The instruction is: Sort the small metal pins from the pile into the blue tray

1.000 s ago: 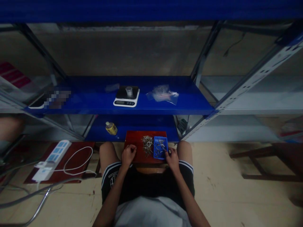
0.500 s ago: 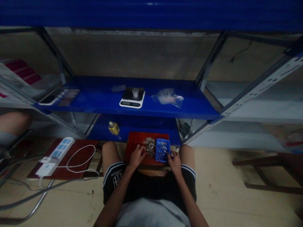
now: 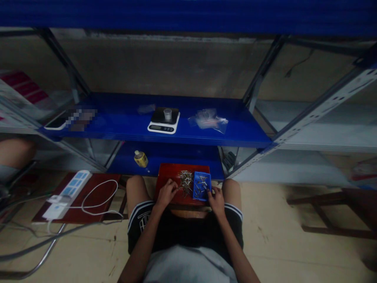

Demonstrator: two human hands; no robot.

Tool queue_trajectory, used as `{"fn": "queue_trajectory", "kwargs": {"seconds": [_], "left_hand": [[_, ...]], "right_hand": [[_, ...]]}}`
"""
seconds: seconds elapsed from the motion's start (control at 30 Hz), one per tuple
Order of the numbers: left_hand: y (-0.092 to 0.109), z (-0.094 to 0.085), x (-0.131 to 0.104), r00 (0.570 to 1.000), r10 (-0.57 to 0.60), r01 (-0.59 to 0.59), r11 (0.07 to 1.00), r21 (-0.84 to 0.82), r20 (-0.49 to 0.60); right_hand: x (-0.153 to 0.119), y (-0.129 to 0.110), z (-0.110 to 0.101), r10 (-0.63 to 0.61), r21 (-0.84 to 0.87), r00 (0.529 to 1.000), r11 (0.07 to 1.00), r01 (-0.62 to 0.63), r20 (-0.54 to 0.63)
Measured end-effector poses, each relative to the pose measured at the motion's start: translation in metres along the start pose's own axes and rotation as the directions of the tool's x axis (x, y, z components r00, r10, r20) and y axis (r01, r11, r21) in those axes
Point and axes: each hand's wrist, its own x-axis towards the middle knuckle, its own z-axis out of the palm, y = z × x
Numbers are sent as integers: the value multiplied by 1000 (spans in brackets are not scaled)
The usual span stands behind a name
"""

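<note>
A heap of thin metal pins [image 3: 185, 181], perhaps nails or rivets, lies on a small red-brown stool [image 3: 166, 173] between my knees. Beside the heap stands a blue plastic tray [image 3: 195, 197] with several similar pins scattered in it. My left hand [image 3: 166, 193] is at the heap's left side, its fingertips pinched together, apparently on one thin pin. At the tray's right front, my right hand [image 3: 216, 201] grips the rim with thumb and fingers. The pins are too small to tell their exact kind.
On the blue shelf [image 3: 123, 118] ahead are a digital scale [image 3: 161, 127] bearing a small clear cup [image 3: 167, 114], and plastic bags [image 3: 210, 120]. A yellow bottle [image 3: 141, 159] stands below. At left, a power strip [image 3: 69, 192] and cables lie on another stool; another person's knee [image 3: 16, 153] shows.
My left hand has drawn slightly left, away from the heap, with its fingers closer together. My right hand stays at the tray's edge. The view has shifted a little.
</note>
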Motion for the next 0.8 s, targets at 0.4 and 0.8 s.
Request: {"fn": "queue_trajectory", "kwargs": {"seconds": [0.4, 0.8], "left_hand": [[-2, -4, 0, 999, 3, -1, 999, -50, 35], [1, -11, -4, 998, 48, -55, 985, -166, -44]], "right_hand": [[0, 0, -1, 12, -7, 1000, 1000, -12, 23], [-2, -1, 0, -10, 10, 1000, 1000, 10, 6]]}}
